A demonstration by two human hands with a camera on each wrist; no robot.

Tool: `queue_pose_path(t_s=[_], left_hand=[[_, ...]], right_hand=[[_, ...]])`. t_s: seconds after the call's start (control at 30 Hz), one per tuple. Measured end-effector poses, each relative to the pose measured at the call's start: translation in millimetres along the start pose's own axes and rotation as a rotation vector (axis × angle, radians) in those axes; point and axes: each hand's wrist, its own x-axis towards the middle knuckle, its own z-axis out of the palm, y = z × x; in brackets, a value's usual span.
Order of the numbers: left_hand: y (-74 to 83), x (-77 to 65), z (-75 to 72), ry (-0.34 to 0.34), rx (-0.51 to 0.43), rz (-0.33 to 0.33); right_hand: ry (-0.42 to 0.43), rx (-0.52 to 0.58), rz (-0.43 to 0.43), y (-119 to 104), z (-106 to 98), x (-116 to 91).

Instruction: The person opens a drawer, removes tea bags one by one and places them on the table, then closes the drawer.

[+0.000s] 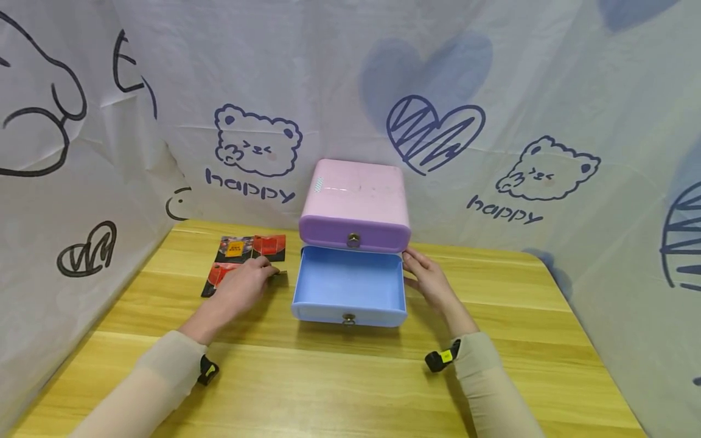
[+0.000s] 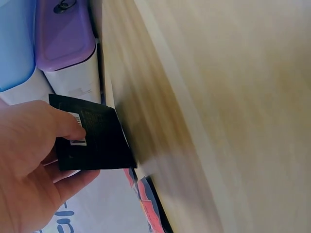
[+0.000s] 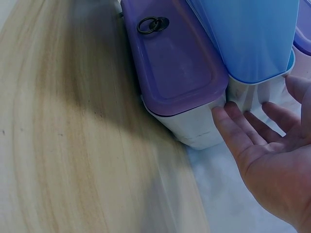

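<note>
My left hand (image 1: 241,290) pinches a flat black packet (image 2: 97,138) between thumb and fingers, and a white barcode label shows under the thumb in the left wrist view. The hand is left of a small chest of drawers (image 1: 358,185), whose blue drawer (image 1: 323,312) is pulled out with a bare inside. Extended fingers of my right hand (image 1: 432,285) rest at the chest's right side, beside the blue drawer. In the right wrist view those fingertips are right at the white casing (image 3: 197,128), near a shut purple drawer (image 3: 180,63) with a ring pull.
Left of the chest lie several red and black packets (image 1: 269,245) on the wooden table (image 1: 339,377), one partly hidden by my left hand. Behind the table hangs a white cloth (image 1: 339,73) with bear and heart drawings, close to the chest's back.
</note>
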Motion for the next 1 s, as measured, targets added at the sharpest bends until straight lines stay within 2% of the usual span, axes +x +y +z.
queue_pose_path(t_s=[0.2,0.5,0.83,1.0], left_hand=[[2.4,-1.7,0.6,-0.084,-0.006,-0.004],[0.3,-1.4,2.2,-0.115,-0.01,0.001],[-1.5,0.8,4.4,-0.199,-0.02,-0.054],[-0.9,2.6,6.9,-0.237,0.004,-0.079]], right_hand=[[0.002,-0.004,0.004,0.5,-0.5,0.0],[-0.002,-0.004,-0.003,-0.5,-0.4,0.1],[-0.001,-0.016,-0.001,-0.8,-0.4,0.3],[0.004,-0.018,0.001,-0.7,-0.2,0.3]])
